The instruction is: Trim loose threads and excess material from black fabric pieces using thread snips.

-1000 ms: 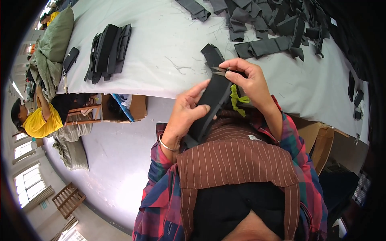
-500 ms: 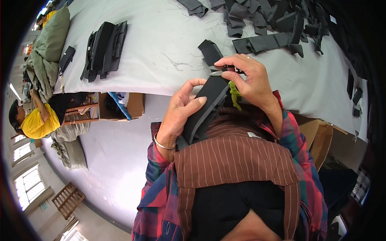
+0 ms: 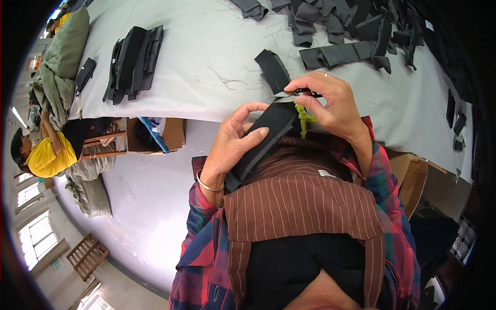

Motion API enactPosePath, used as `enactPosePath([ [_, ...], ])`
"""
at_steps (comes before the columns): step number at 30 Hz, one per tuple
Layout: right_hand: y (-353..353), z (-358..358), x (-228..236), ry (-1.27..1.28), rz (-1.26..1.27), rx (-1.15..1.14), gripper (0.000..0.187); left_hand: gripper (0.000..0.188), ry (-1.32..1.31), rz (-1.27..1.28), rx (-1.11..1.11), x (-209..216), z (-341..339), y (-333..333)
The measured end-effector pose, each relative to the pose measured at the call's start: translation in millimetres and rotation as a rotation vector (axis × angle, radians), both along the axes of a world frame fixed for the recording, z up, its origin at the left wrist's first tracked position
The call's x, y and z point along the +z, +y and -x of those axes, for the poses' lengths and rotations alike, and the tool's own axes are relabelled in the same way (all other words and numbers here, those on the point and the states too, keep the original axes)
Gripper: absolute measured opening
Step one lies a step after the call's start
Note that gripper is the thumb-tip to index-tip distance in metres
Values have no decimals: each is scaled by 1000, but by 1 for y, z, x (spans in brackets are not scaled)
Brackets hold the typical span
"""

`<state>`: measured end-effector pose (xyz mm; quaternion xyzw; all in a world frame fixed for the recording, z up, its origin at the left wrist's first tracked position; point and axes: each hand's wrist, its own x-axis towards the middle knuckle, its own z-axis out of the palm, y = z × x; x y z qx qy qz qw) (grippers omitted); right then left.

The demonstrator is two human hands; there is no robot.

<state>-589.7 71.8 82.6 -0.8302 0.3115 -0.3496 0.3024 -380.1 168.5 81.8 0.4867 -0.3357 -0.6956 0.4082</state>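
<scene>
My left hand (image 3: 233,139) grips a long black fabric piece (image 3: 264,137) from its left side, thumb on top. My right hand (image 3: 330,106) pinches small metal snips (image 3: 294,93) at the piece's upper end. A yellow-green cord (image 3: 304,120) hangs from the snips under my right palm. Both hands are held above the near edge of the grey table (image 3: 206,67). A single black fabric strip (image 3: 273,70) lies on the table just beyond my hands.
A stack of black pieces (image 3: 132,62) lies at the table's left. Several loose black strips (image 3: 356,31) are heaped at the far right. An open cardboard box (image 3: 155,134) stands under the table. A person in a yellow shirt (image 3: 44,155) sits at the left.
Both hands and the black piece have lifted slightly toward the table. The snips now sit at the piece's top edge.
</scene>
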Motion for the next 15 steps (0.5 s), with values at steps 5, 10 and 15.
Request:
enactPosePath([
  [5,2,0,-1,26,-6,24,19,38,-7,1,-14,1,2,1],
  [10,3,0,-1,71,-5,28,17,38,-10,8,-16,0,2,2],
  [15,4,3,-7,-12,30,-65,13,39,-19,16,3,-3,1,2],
])
